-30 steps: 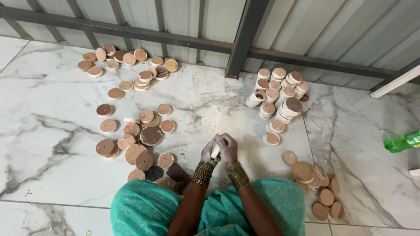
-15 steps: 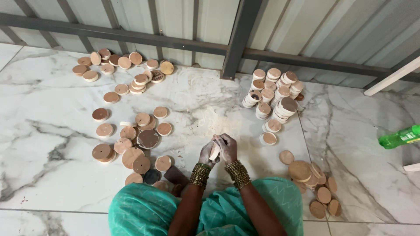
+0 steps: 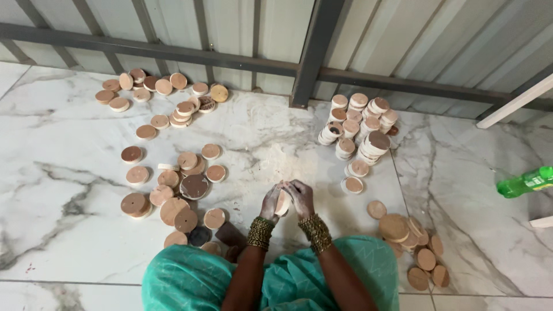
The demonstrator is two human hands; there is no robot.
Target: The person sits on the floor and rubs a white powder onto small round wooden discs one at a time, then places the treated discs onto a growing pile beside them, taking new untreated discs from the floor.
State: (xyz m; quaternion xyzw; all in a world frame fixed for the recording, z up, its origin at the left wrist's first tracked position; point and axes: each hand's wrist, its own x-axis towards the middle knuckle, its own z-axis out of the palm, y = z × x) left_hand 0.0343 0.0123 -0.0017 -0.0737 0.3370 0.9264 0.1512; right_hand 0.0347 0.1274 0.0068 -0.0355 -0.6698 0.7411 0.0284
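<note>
My left hand (image 3: 269, 203) and my right hand (image 3: 300, 197) are pressed together over the marble floor (image 3: 69, 190), both dusted with pale powder. Between them they grip one small round wooden disc (image 3: 282, 203), mostly hidden by the fingers. Gold bangles sit on both wrists. Loose wooden discs (image 3: 173, 190) lie scattered to the left of my hands. A stacked pile of pale round discs (image 3: 360, 129) stands ahead to the right. A flatter heap of brown discs (image 3: 412, 242) lies at my right knee.
A grey metal rail and post (image 3: 308, 57) with corrugated sheeting runs along the far edge of the floor. More discs (image 3: 161, 92) lie by that rail at far left. A green plastic bottle (image 3: 527, 181) lies at the right edge. Pale dust covers the floor before my hands.
My hands stay closed together on the disc, with only small shifts of the fingers. The camera view has drifted slightly; the piles have not moved.
</note>
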